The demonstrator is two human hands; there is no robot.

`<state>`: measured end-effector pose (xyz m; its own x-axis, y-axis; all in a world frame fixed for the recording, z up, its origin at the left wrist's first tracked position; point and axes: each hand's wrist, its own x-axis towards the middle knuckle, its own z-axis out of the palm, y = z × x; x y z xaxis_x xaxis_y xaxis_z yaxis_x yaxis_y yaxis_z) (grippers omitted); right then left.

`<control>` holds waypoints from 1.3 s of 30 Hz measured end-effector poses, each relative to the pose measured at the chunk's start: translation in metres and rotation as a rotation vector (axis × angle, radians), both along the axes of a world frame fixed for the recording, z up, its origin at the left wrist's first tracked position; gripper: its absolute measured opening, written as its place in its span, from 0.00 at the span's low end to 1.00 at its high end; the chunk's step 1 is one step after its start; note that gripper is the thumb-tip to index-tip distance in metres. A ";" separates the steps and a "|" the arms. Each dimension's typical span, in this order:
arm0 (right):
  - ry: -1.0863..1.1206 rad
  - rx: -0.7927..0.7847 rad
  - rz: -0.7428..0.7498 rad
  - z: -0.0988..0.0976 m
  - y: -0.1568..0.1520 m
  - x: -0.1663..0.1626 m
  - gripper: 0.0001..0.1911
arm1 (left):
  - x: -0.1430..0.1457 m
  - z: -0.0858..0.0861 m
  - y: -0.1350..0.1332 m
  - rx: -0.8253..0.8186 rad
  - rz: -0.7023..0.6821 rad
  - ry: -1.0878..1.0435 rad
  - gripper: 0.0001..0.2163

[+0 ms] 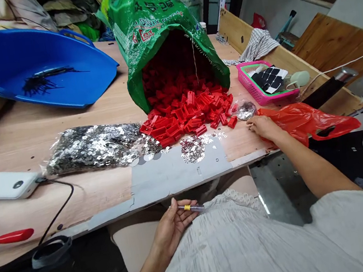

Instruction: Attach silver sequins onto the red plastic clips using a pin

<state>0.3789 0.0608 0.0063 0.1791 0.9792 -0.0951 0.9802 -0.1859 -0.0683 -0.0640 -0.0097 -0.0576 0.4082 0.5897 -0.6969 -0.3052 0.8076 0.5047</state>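
My left hand, low by my lap, has its fingers curled round a slim clear tube with a yellow band. My right hand rests at the table's right, fingertips bent together against the surface; whether anything is in them is hidden. It lies against a red plastic bag and just below a small clear bag of metal pieces. Red plastic pieces spill from a green sack on its side. Before them lies a heap of small silvery metal pieces.
A clear bag packed with metal pieces lies left of the heap. Further left are a white power bank with a black cable, a red-handled tool and a blue scoop-shaped tray. A pink basket stands at the right.
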 end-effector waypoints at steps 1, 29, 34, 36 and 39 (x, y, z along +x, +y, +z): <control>-0.012 -0.042 0.005 0.000 0.003 0.005 0.16 | 0.000 -0.001 0.000 -0.006 0.004 0.008 0.16; 0.171 0.006 -0.114 -0.015 0.007 -0.047 0.04 | 0.001 -0.010 -0.002 -0.077 0.063 0.008 0.18; 0.203 0.063 -0.224 -0.023 0.012 -0.079 0.06 | -0.001 -0.011 -0.003 -0.065 0.067 -0.017 0.18; 0.204 0.078 -0.242 -0.022 0.017 -0.089 0.07 | -0.002 -0.010 -0.003 -0.068 0.070 -0.025 0.18; 0.204 0.092 -0.249 -0.020 0.024 -0.101 0.07 | -0.004 -0.011 -0.004 -0.069 0.076 -0.033 0.19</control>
<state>0.2780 0.0848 -0.0137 0.4000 0.9140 -0.0673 0.8699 -0.4017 -0.2861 -0.0679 -0.0136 -0.0681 0.3873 0.5711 -0.7238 -0.3819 0.8139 0.4378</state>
